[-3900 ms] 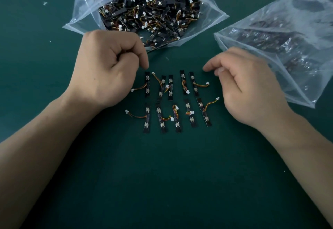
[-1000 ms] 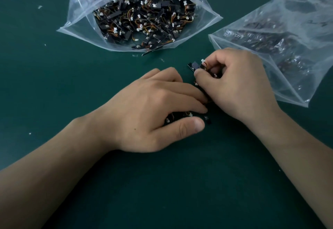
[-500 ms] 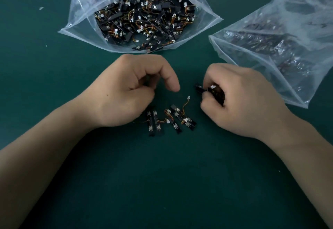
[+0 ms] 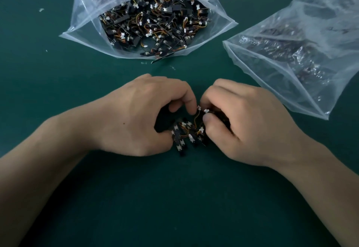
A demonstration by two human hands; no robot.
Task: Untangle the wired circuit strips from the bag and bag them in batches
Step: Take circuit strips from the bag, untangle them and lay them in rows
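A small heap of black circuit strips (image 4: 186, 135) with orange wires and white plugs lies on the green table between my hands. My left hand (image 4: 139, 116) curls over the heap's left side, thumb against the strips and forefinger tip near a white plug. My right hand (image 4: 239, 122) grips a bunch of strips in its curled fingers, thumb pressed on the heap's right side. A clear open bag (image 4: 147, 19) full of tangled strips lies behind my hands.
A second clear plastic bag (image 4: 303, 46) holding darker bundles lies at the right, its mouth near my right hand. Small white scraps (image 4: 41, 10) dot the green table (image 4: 174, 198) at the far left.
The strips, once laid out in two neat rows, are bunched into one heap. Since half a second ago both hands have closed in on it from either side.
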